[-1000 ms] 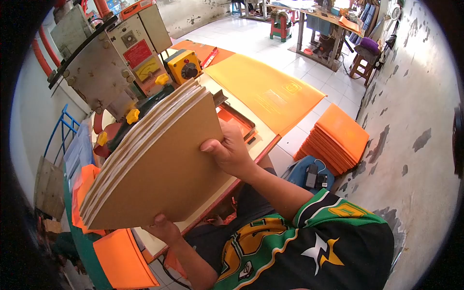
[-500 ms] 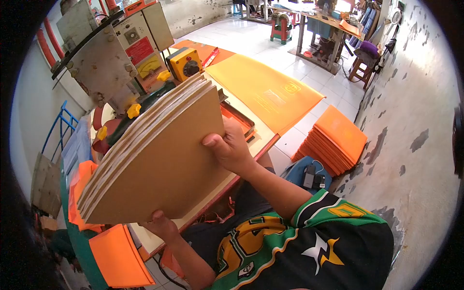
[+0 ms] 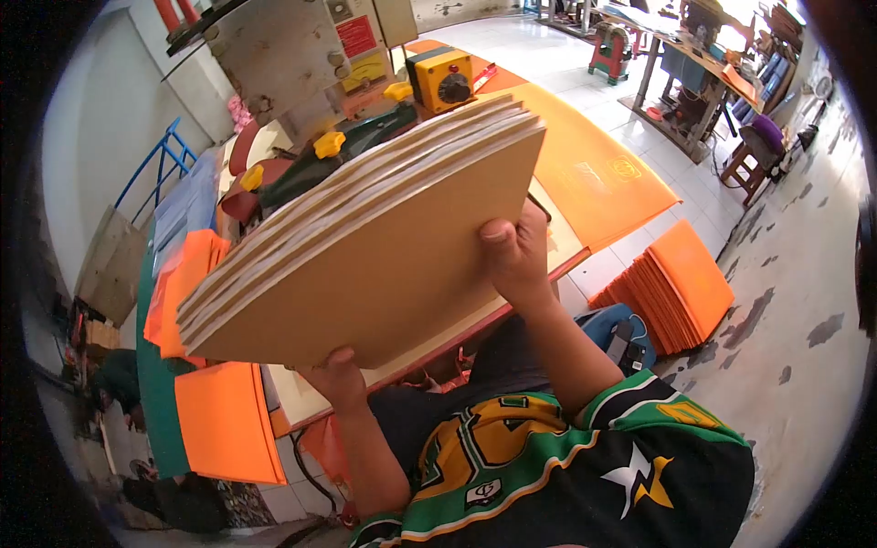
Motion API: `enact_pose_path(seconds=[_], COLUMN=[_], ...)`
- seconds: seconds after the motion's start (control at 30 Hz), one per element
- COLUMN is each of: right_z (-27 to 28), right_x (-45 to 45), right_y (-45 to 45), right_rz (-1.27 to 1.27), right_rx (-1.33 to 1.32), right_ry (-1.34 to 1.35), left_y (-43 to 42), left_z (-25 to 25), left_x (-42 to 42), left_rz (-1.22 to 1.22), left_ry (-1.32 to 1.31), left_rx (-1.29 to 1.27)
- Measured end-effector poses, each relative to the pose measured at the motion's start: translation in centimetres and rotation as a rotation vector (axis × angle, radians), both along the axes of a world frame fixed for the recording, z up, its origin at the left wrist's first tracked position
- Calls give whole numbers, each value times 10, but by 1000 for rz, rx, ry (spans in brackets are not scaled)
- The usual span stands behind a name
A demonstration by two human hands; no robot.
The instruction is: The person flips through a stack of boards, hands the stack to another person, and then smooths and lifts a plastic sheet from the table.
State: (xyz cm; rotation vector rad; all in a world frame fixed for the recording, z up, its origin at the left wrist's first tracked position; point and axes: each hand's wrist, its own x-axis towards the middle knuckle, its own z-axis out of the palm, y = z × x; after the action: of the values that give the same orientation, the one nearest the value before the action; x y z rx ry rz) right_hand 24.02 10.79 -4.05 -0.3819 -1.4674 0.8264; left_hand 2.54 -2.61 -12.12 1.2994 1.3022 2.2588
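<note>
A stack of several brown boards (image 3: 393, 247), with pale layered edges along the top, is held tilted above the cream worktop in front of me. My left hand (image 3: 338, 376) grips its lower edge, thumb on the near face and fingers hidden beneath. At the right edge, my right hand (image 3: 519, 260) is closed on the same stack, its thumb pressed flat against the brown face. Behind the boards stands a machine with a metal plate (image 3: 265, 59) and yellow knobs (image 3: 329, 143). The boards hide much of the worktop.
A yellow control box (image 3: 440, 79) stands beside a large orange sheet (image 3: 594, 164). Orange folders are stacked on the floor at right (image 3: 671, 288), and more orange pieces (image 3: 227, 420) lie at lower left. A peeling wall (image 3: 795, 301) runs along the right.
My view has shifted, so the surroundings appear farther right or turned. Both hands still hold the board stack, which now leans flatter and sits higher and farther right in the picture.
</note>
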Motion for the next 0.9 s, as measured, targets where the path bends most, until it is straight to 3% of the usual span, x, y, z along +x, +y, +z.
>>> enact_pose_path(seconds=[0.13, 0.2, 0.33, 0.43, 0.6, 0.9], right_z=[1, -3, -10, -13, -11, -12], right_x=[-1, -6, -4, -8, -10, -5], right_y=[-2, 0, 3, 3, -1, 2], right_rz=[-16, -8, -178, -194, -248, -255], right_rx=[-24, -2, -38, -16, -18, 12], right_ry=[3, 62, -40, -6, 6, -99], left_y=[2, -2, 3, 2, -2, 2], left_z=[11, 21, 33, 29, 31, 33], left_x=[10, 17, 27, 22, 23, 22], left_rz=[40, -62, 37, -25, -141, -62], left_ry=[-97, -200, -217, -159, -284, -168], left_rx=[59, 33, 69, 119, 28, 16])
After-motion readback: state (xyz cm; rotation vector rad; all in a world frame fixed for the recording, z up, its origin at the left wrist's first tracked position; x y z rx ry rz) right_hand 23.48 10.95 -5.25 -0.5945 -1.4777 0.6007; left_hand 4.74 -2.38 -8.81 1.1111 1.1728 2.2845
